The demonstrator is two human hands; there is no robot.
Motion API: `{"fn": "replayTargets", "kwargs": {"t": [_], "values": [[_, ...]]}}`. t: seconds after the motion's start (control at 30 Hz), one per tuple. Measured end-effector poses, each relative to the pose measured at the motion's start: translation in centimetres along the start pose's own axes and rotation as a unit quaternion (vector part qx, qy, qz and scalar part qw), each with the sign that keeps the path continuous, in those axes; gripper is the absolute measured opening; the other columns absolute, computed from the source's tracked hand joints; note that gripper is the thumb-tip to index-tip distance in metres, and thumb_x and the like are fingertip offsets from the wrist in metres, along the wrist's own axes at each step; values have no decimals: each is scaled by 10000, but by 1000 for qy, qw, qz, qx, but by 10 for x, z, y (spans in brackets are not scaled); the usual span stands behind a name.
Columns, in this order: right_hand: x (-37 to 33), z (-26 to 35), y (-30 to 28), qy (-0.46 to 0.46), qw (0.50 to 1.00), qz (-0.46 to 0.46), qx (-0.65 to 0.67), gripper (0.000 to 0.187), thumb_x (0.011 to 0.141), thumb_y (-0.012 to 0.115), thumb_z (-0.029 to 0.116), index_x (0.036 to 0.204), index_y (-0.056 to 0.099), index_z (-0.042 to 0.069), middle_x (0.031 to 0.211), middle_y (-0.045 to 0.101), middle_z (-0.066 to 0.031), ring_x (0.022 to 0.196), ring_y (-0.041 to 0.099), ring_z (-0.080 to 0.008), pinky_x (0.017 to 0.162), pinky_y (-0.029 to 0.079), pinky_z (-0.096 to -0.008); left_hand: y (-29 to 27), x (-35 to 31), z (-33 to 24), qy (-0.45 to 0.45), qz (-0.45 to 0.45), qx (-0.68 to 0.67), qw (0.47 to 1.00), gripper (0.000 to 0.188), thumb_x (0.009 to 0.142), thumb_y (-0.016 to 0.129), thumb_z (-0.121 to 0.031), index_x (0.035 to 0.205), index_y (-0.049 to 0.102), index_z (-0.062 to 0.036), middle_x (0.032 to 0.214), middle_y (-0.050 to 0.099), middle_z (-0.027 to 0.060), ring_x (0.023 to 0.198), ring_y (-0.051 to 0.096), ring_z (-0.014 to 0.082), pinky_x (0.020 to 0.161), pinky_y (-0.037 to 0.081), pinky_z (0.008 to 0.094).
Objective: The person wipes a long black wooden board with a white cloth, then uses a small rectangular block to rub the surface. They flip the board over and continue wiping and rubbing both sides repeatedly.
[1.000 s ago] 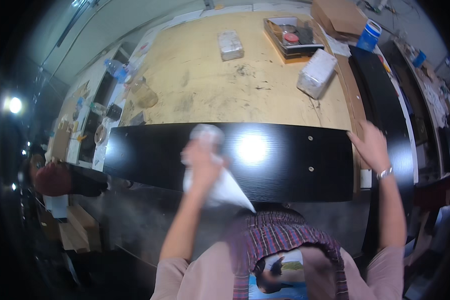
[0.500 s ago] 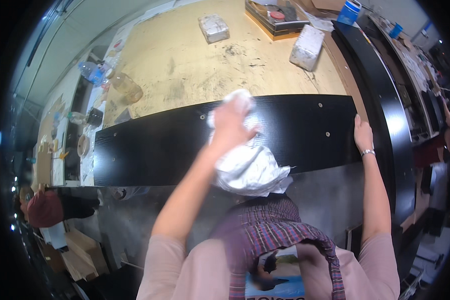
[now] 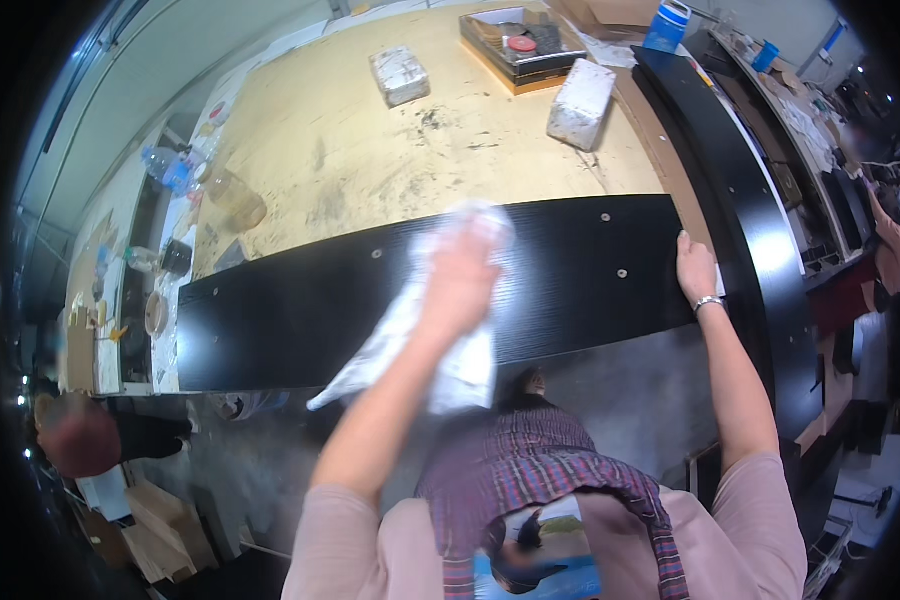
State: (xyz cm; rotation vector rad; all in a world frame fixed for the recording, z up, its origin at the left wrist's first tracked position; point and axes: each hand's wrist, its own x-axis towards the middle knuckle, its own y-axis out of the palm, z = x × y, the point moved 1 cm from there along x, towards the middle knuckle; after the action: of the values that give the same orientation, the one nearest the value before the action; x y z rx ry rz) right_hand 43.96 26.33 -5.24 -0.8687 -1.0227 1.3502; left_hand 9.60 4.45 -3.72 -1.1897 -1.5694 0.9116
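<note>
A long black wooden panel (image 3: pixel 560 290) with several small round metal fittings lies along the near edge of the workbench. On its middle my left hand (image 3: pixel 464 282), blurred by motion, presses a white cloth (image 3: pixel 400 345). Part of the cloth bunches beyond my fingers, and the rest hangs over the panel's near edge. At the panel's right end, my right hand (image 3: pixel 696 268) grips the edge, with a bracelet on that wrist.
Two wrapped white blocks (image 3: pixel 400 77) (image 3: pixel 582 104) and a box of small items (image 3: pixel 523 72) sit on the stained workbench top (image 3: pixel 340 140). Bottles (image 3: pixel 232 197) stand left. More black panels (image 3: pixel 745 190) lie right. Another person (image 3: pixel 82 437) is at the far left.
My left hand has slid slightly across the panel with the cloth, whose loose end now trails to the left. My right hand keeps its grip. The whole view has shifted a little.
</note>
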Motion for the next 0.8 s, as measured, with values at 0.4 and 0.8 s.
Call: {"fn": "replayTargets", "kwargs": {"t": [0.4, 0.8], "values": [[-11, 19, -17, 35, 998, 47, 26, 636, 1050, 390, 454, 875, 715, -64, 885, 678, -329, 912, 650, -522, 850, 511, -569, 1, 122, -128, 83, -84, -277, 953, 406, 916, 570, -88, 1303, 605, 27, 1129, 697, 238, 1077, 674, 354, 975, 524, 397], [-13, 15, -23, 56, 995, 45, 73, 631, 1050, 371, 412, 848, 736, -62, 856, 688, -318, 872, 675, -494, 840, 529, -538, 38, 135, -180, 110, 106, 28, 988, 759, 966, 567, -439, 1529, 342, 18, 1591, 340, 233, 1509, 271, 360, 1211, 209, 573]]}}
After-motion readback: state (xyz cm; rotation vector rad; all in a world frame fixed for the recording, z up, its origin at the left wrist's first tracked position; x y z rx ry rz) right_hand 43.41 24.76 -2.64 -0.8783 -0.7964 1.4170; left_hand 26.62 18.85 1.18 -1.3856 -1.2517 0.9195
